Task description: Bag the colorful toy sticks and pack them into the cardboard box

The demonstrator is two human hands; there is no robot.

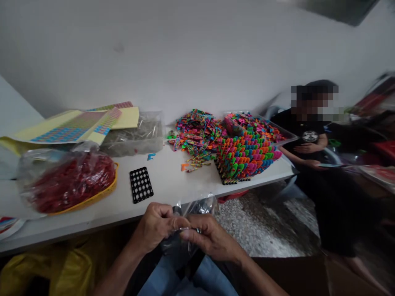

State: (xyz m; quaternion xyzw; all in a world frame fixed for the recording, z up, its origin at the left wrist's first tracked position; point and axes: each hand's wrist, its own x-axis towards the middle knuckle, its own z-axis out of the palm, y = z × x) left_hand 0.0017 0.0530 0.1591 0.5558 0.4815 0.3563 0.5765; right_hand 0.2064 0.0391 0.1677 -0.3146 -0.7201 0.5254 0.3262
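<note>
My left hand (156, 226) and my right hand (208, 238) meet over my lap, just below the edge of the white table (173, 181). Both are closed on a clear plastic bag (197, 207) with dark contents; the fingers pinch its top. What is inside the bag is too blurred to name. A black perforated tray (141, 184) lies on the table just beyond my hands.
A yellow basket of red pieces in plastic (69, 181) sits at left, sticker sheets (74, 125) and a clear bag (138, 133) behind. Piles of multicoloured small toys (243, 154) fill the right end. A person in black (311, 142) sits at the right. A yellow bag (46, 271) lies below the table.
</note>
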